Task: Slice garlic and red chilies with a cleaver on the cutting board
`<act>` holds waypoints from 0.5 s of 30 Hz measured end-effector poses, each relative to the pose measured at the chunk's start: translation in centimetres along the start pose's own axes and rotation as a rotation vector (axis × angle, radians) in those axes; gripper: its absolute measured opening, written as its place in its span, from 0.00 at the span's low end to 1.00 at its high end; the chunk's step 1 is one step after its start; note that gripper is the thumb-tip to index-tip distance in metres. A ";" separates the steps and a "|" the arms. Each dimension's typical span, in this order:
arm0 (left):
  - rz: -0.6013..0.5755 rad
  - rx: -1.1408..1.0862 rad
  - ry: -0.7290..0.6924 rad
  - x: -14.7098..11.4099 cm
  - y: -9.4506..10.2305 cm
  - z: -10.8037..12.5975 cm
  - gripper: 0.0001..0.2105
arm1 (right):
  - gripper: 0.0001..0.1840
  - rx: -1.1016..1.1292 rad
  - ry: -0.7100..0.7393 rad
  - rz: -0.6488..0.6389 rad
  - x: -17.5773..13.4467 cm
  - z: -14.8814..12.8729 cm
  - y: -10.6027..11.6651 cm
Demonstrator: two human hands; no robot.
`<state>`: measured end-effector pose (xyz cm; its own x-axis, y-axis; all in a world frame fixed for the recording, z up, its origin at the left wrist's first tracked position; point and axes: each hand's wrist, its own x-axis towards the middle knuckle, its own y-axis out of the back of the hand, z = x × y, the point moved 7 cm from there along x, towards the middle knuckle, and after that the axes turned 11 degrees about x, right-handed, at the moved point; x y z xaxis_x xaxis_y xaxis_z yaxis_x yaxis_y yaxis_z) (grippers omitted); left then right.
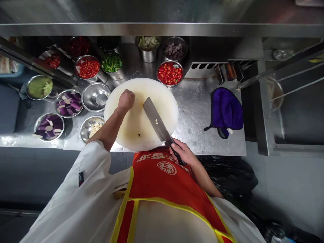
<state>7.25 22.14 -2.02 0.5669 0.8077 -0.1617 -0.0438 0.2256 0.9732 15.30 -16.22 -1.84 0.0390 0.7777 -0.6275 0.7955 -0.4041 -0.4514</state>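
Observation:
My right hand [183,152] is closed around the black handle of a cleaver [155,118]. The broad blade lies slanted over the round white cutting board [140,144], with small pale bits stuck to its face. My left hand [127,100] is a closed fist over the board's upper left part, apart from the blade. Whatever its fingers may hold is hidden. A small dark scrap [139,135] lies on the board near its front. Left of the board, partly behind my left forearm, stands a metal bowl of peeled garlic cloves [95,128].
An empty steel bowl [95,96] touches the board's left side. Bowls of cut eggplant [69,104] stand farther left. Containers of chopped red chili [87,68], green pepper [111,63] and red pieces [169,73] line the back. A purple cloth [226,108] and a knife rack [202,70] are right.

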 end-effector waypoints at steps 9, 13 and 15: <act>0.010 0.009 -0.026 0.5 -0.2 1.7 0.11 | 0.23 -0.016 -0.004 -0.019 0.1 -0.2 0.1; 0.004 0.067 0.009 -0.4 0.4 -0.7 0.10 | 0.23 -0.014 -0.018 -0.009 0.0 -0.1 0.1; 0.012 0.094 0.070 -1.4 1.0 -3.1 0.10 | 0.23 -0.016 -0.028 -0.004 -0.1 -0.1 -0.1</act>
<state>3.84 22.91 -1.33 0.5075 0.8470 -0.1580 0.0295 0.1662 0.9857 15.29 -16.22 -1.71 0.0185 0.7655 -0.6432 0.8055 -0.3926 -0.4440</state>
